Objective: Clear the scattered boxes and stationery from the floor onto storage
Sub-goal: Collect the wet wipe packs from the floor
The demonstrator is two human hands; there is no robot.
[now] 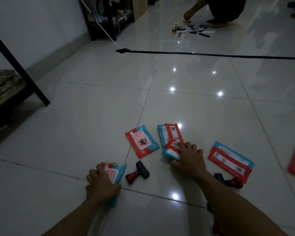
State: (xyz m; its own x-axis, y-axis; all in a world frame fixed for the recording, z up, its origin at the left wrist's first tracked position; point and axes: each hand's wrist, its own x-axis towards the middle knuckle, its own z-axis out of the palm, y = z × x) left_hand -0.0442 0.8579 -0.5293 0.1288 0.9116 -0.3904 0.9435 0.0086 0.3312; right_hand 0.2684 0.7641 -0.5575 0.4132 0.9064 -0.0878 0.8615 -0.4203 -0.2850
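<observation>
Red-and-teal wipe packets lay scattered on the glossy tiled floor (92, 116). The left hand (100, 183) curled its fingers (99, 169) round one packet (115, 172). The right hand (188, 159) pinched a second packet (171, 151), which overlapped another lying just beyond the fingertips. A red-handled stamp (137, 172) lay between the two hands. Lifting the top packet cleanly, without dragging the one beneath, would probably serve best.
</observation>
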